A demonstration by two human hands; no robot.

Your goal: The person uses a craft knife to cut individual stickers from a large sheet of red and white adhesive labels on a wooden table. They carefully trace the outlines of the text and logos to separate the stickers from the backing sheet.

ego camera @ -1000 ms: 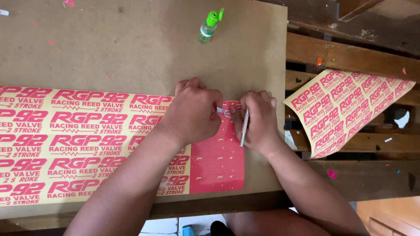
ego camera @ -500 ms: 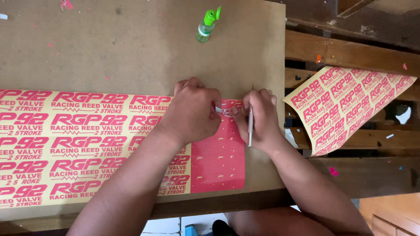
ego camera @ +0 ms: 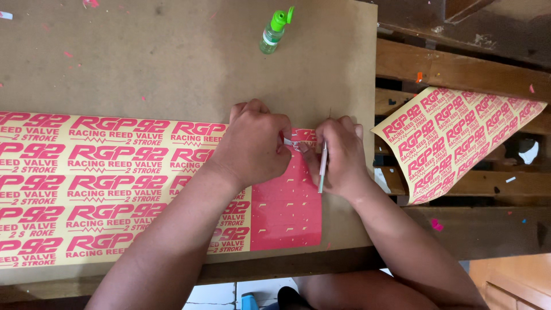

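Observation:
A long sticker sheet point(ego camera: 103, 183) with pink lettering on pale yellow backing lies across a brown board point(ego camera: 172, 63). Its right end is a solid pink vinyl patch point(ego camera: 287, 212). My left hand point(ego camera: 252, 146) rests on the sheet and pinches a small strip of pink vinyl at the patch's top edge. My right hand point(ego camera: 338, 155) sits just right of it, fingers closed around a thin silver craft knife point(ego camera: 322, 166) whose handle points toward me. The blade tip is hidden by my fingers. Both hands meet at the patch's top right corner.
A small clear bottle with a green cap point(ego camera: 274, 31) lies near the board's far edge. A second curled sticker sheet point(ego camera: 453, 140) rests on a wooden slatted frame point(ego camera: 459, 72) to the right. Pink vinyl scraps dot the board and frame.
The knife handle in my right hand has tilted slightly back and forth. Both hands stay at the same corner of the pink patch.

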